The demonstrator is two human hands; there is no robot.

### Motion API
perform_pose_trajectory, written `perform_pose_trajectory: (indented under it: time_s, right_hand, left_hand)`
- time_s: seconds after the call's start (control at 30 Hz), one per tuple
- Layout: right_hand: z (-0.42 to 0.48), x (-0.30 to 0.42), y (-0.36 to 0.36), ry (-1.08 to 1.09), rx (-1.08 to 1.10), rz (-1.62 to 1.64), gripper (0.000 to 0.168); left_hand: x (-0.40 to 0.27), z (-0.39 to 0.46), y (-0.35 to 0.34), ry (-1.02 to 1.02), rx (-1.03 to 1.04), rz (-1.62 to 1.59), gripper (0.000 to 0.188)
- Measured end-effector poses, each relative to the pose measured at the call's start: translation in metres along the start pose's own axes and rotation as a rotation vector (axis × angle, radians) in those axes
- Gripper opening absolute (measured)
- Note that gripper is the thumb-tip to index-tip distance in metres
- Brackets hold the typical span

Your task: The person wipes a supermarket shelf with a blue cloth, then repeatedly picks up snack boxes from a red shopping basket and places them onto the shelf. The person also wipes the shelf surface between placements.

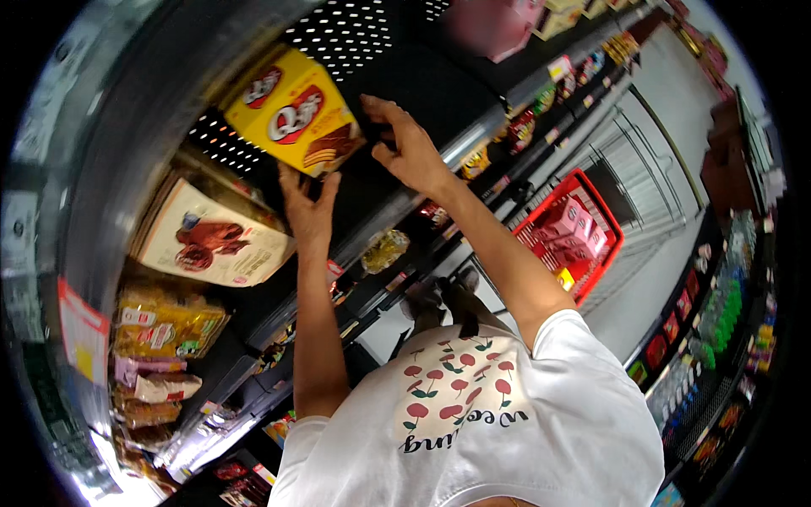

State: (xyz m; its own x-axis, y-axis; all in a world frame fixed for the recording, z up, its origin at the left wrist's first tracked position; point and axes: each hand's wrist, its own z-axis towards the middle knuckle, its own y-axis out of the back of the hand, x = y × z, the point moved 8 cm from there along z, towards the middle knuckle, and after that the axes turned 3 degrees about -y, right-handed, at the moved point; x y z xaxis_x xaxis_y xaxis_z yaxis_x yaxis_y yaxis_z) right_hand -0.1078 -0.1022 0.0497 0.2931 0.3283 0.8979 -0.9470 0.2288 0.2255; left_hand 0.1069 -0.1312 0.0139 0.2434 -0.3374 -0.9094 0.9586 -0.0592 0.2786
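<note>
A yellow snack-cake box with red oval logos and a picture of layered chocolate cake stands on a black shelf in front of me. My left hand is at its near lower edge, thumb and fingertips touching it; whether they grip it is hidden. To the right of the box, my right hand reaches over the shelf, fingers spread and curved, with nothing in them. Left of my left hand is a cream-coloured pack picturing dark brown pastries.
A shopping cart stands to my right, with a red basket holding several pink boxes and a yellow item. Bagged bread lies at left. The shelf's front edge runs beneath my forearms. Another pink box is above.
</note>
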Motion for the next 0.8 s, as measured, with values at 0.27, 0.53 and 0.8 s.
perform_pose_trajectory:
  time_s: [0.27, 0.53, 0.8]
  right_hand:
    - [-0.202, -0.043, 0.102, -0.34, -0.306, -0.087, 0.044]
    - [-0.513, -0.189, 0.247, -0.989, -0.786, -0.801, 0.07]
    - [-0.564, -0.255, 0.228, -1.393, -0.728, -0.736, 0.101]
  left_hand:
    - [-0.069, -0.084, 0.002, -0.162, -0.117, 0.275, 0.066]
    - [-0.063, -0.142, -0.052, -0.251, 0.15, 0.308, 0.043]
    - [-0.066, -0.167, -0.102, -0.18, 0.38, 0.18, 0.043]
